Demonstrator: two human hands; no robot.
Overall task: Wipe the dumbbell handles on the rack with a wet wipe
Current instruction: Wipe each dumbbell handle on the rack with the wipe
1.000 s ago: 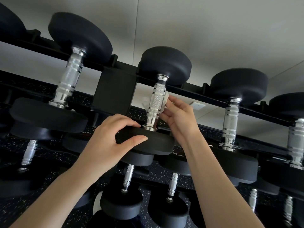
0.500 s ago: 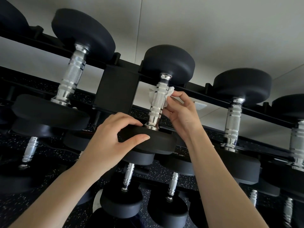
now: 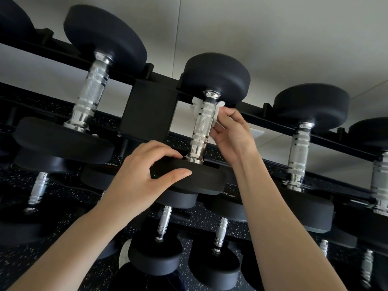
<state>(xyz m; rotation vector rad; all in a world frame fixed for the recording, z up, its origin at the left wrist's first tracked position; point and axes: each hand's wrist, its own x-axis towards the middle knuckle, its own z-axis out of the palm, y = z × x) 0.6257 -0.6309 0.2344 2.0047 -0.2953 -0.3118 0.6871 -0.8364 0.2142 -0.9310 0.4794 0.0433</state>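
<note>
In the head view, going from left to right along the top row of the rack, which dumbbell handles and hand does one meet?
Bare left handle → black rack post → handle being wiped → right hand with wipe → next handle → far-right handle.

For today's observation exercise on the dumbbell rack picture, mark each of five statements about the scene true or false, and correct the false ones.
1. The right hand presses a white wipe against the upper part of a chrome handle. True.
2. The left hand grips the chrome handle itself. False: it holds the near black weight head of that dumbbell.
3. The dumbbell being wiped has been lifted off the rack. False: it sits on the top tier.
4. More dumbbells sit on lower tiers. True.
5. The weight heads are red. False: they are black.
</note>
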